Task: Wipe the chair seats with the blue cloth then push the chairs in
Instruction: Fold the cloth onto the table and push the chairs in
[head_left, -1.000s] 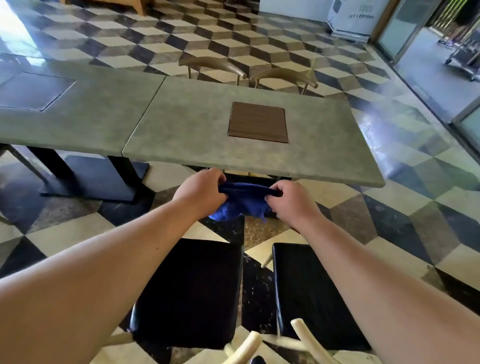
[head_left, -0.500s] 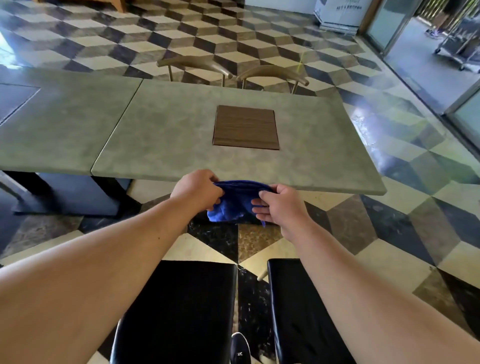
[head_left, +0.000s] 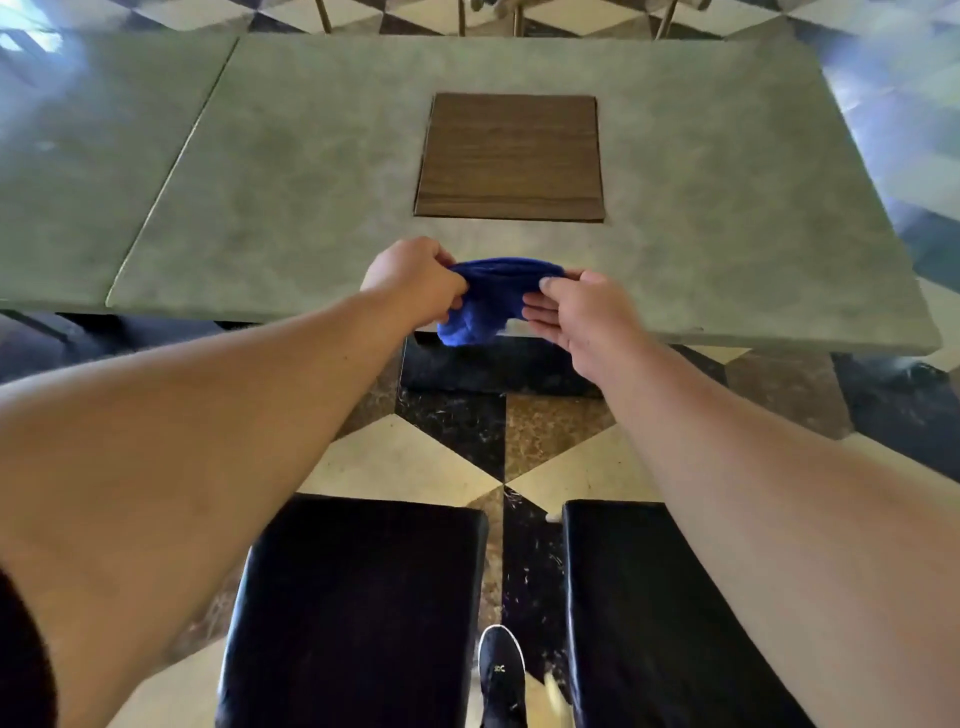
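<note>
Head view, the only one I've got: both arms are stretched out over the near edge of the grey table (head_left: 727, 182). The blue cloth (head_left: 485, 301) is bunched up between the hands, hanging in the air just over that edge. My left hand (head_left: 413, 283) is clenched on its left end, and my right hand (head_left: 582, 312) pinches the right end with thumb and fingertips, palm half open. Below, two black chair seats, left seat (head_left: 358, 608) and right seat (head_left: 649, 623), sit pulled out from the table, neither touched by the cloth.

Risks from here, as I judge them: that light right-hand pinch could let the cloth slip to the tiled floor (head_left: 452, 457) and pick up grit. A wadded cloth would also wipe only a narrow strip. My shoe (head_left: 501, 675) stands between the seats, so pushing in could catch it. The frame is slightly blurred, so I can't tell how dirty the seats are.
</note>
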